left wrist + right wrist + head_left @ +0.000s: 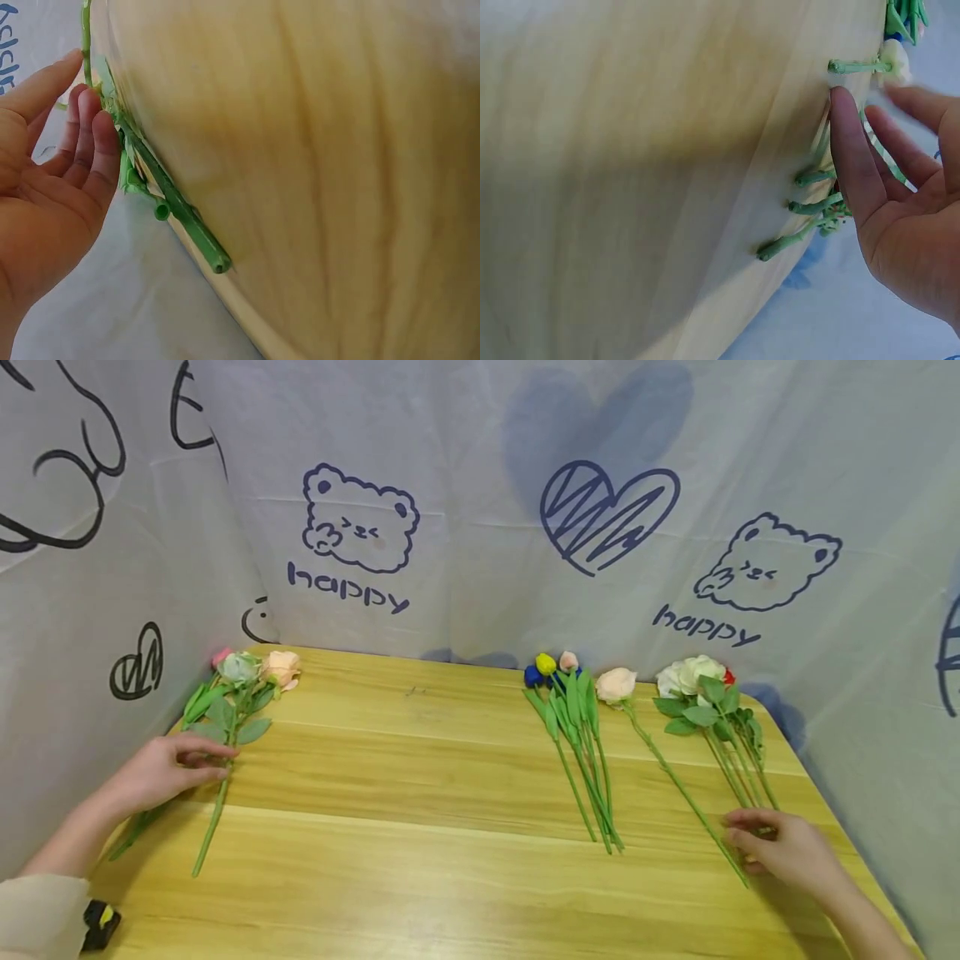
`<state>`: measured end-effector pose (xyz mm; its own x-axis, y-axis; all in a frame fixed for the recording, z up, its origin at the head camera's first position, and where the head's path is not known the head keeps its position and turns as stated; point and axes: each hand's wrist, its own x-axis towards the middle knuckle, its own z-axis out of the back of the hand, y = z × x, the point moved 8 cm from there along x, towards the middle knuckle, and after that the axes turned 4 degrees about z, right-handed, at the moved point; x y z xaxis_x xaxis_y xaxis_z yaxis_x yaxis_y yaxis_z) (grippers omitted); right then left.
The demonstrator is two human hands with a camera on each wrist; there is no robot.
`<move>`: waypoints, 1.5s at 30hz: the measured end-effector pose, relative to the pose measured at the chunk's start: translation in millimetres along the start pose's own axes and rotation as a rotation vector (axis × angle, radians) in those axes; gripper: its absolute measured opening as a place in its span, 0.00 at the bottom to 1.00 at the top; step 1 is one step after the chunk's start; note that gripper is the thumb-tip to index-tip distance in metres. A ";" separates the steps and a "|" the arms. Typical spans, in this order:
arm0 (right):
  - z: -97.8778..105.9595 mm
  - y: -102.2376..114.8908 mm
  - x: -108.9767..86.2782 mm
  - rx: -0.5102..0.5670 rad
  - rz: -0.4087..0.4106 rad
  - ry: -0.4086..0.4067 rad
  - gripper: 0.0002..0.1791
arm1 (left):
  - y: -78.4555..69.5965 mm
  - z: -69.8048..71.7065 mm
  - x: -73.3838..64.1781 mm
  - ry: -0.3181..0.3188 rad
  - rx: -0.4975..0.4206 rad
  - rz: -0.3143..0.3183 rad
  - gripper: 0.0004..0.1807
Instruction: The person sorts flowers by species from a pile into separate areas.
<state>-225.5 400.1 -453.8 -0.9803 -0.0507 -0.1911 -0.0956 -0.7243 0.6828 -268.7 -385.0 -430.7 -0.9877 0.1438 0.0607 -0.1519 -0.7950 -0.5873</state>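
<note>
At the table's left side, my left hand (176, 768) has its fingertips right at a green stem (212, 827), below a pale green rose (238, 668) and a peach rose (281, 669). Its thumb and fingers stand apart in the left wrist view. More stems (184, 217) lie beside the fingers. On the right, my right hand (787, 847) hovers with loosely bent fingers near the stem end of a single pale peach rose (617, 685). In the right wrist view, that stem end (847, 67) shows apart from the fingertips. White roses (692, 677) lie beyond this hand, their stems partly hidden.
Several tulips with a yellow bloom (546, 663) and blue blooms (533, 676) lie right of the middle of the wooden table (420, 777). A small black and yellow object (100, 925) sits near my left sleeve. Printed cloth (465, 527) hangs around the table.
</note>
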 end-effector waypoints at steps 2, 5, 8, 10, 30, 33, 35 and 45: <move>-3.0 2.7 0.6 -0.003 -0.009 0.016 0.31 | 1.1 -1.3 0.5 0.021 0.006 0.023 0.17; -7.5 8.0 1.4 -0.028 -0.004 0.038 0.33 | 2.8 -4.3 1.3 0.062 0.021 0.062 0.19; -10.2 11.9 2.8 -0.058 0.020 0.040 0.27 | 4.5 -7.7 1.6 0.095 0.034 0.092 0.20; -10.5 12.3 4.1 -0.060 0.025 0.037 0.23 | 4.9 -9.4 1.7 0.108 0.038 0.103 0.21; 0.6 3.0 5.5 -0.104 0.050 -0.037 0.15 | 0.6 -17.5 1.0 0.175 -0.036 0.149 0.25; 1.0 2.9 6.5 -0.118 0.043 -0.032 0.14 | 1.0 -16.4 -0.4 0.174 -0.053 0.164 0.25; 1.2 2.6 7.1 -0.124 0.031 -0.026 0.14 | 1.0 -15.8 -1.1 0.173 -0.066 0.175 0.26; 2.2 3.3 7.8 -0.172 0.017 -0.030 0.14 | -1.2 -12.5 -2.7 0.145 -0.127 0.199 0.27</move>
<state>-233.8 398.8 -451.4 -0.9865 -0.0454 -0.1572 -0.0502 -0.8304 0.5548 -265.4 -377.0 -440.2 -0.9807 0.0829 -0.1768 0.0590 -0.7372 -0.6731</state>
